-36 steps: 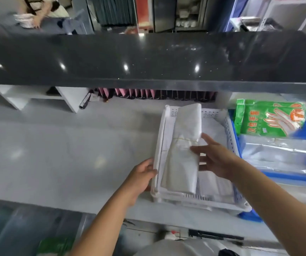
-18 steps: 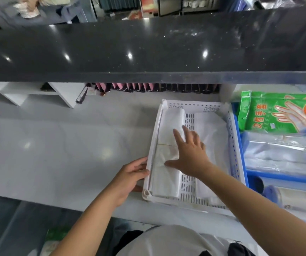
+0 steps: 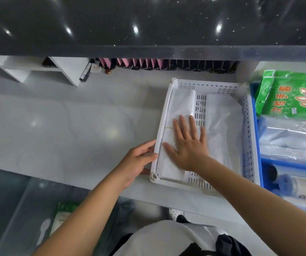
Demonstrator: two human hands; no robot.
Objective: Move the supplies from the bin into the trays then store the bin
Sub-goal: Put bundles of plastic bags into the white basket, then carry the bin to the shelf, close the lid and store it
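Observation:
A white perforated tray (image 3: 209,85) sits on the grey counter. A folded bundle of white plastic bags (image 3: 182,102) lies along its left side, a second white bundle (image 3: 222,122) along its right. My right hand (image 3: 187,145) lies flat, fingers spread, pressing the left bundle down. My left hand (image 3: 137,161) grips the tray's left rim near the front corner. To the right, a blue tray (image 3: 255,111) holds a green pack of disposable gloves (image 3: 290,95) and clear plastic bag packs (image 3: 292,137). A clear bin (image 3: 37,209) stands below the counter at lower left.
A black stone ledge (image 3: 148,24) overhangs the back of the counter (image 3: 65,126). Under it stand a white shelf unit (image 3: 37,69) and a row of pink and dark packets (image 3: 157,64). Rolls of film (image 3: 296,183) lie at the far right.
My right hand has laid the white bag bundle into the tray's left side and now presses it flat. My left hand stays on the tray's rim. The view has tilted downward.

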